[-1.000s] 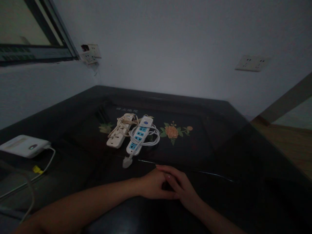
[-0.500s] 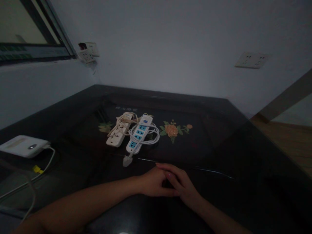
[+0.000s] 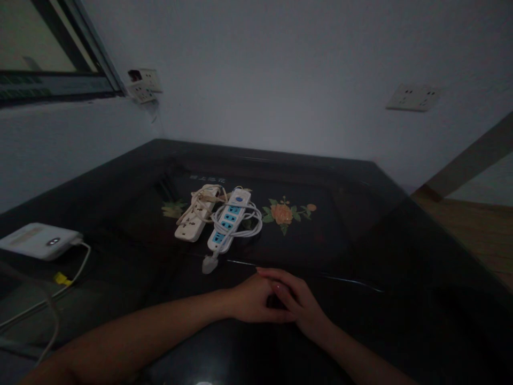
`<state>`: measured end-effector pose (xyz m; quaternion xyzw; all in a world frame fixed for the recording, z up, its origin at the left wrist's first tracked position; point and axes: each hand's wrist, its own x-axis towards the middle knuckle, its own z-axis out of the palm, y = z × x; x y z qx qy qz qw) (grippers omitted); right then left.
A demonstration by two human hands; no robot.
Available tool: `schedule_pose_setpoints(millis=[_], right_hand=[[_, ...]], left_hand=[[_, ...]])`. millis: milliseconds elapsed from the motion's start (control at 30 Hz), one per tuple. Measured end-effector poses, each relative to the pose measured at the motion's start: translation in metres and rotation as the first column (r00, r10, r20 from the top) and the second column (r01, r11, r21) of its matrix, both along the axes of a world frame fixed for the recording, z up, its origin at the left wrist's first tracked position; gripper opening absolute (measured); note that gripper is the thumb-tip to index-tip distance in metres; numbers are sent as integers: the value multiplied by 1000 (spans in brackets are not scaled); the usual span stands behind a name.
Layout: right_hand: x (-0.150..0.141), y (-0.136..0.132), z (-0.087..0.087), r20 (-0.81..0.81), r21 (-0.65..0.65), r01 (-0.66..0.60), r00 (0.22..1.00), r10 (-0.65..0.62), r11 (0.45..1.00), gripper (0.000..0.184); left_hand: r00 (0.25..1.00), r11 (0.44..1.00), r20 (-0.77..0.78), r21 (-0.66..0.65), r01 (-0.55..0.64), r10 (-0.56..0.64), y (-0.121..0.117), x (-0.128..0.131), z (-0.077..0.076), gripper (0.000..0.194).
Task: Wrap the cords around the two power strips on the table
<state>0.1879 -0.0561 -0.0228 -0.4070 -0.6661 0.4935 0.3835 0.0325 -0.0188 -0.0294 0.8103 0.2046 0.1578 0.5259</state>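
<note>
My left hand [image 3: 250, 299] and my right hand [image 3: 302, 305] are clasped together above the near part of the dark table. The right fingers fold over the back of the left hand and partly hide its fingers. Both hands are closed, and no object shows in them. Just beyond them lies a white power strip [image 3: 233, 203] with blue sockets, its white cord [image 3: 256, 224] looped around it and its plug [image 3: 209, 264] toward me. To its left is a cream power strip [image 3: 192, 227] wrapped in its own cord.
A white box-shaped device [image 3: 38, 240] with a cable [image 3: 82, 267] and yellow tag [image 3: 62, 278] sits on the left of the glossy black table [image 3: 340, 214]. Wall sockets [image 3: 414, 98] are at right, with more sockets [image 3: 146, 85] by the window. A printed flower [image 3: 281, 214] decorates the tabletop.
</note>
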Motion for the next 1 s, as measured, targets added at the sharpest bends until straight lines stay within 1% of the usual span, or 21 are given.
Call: schedule_pose_setpoints(millis=[300,500,600,800,900,1000], right_hand=[[0,0,1,6,12,14,1000,-15,1000,35],[0,0,1,3,3,1,1000,-1,1000,33],[0,1,0,4,7,-4,1000,4,1000,33],[-1,0,0,-2,4,3,1000,-3,1000,32],[0,-1,-1,-4,4,4,1000,-4,1000,33],[0,0,-1,11,9,5,1000,-5,1000,35]], left_hand=[[999,1000,-36,7,0,0,-1,0,1,24],[1000,1000,2,4,-15,15,-1,0,0,29],[1000,1000,-9,7,-5,5,-1,0,1,26],[1000,1000,22,-19,10,-9,0,1,1,21],[999,1000,51,-12,11,-11,-1,0,0,25],[999,1000,29,2,-13,13,-1,0,0,31]])
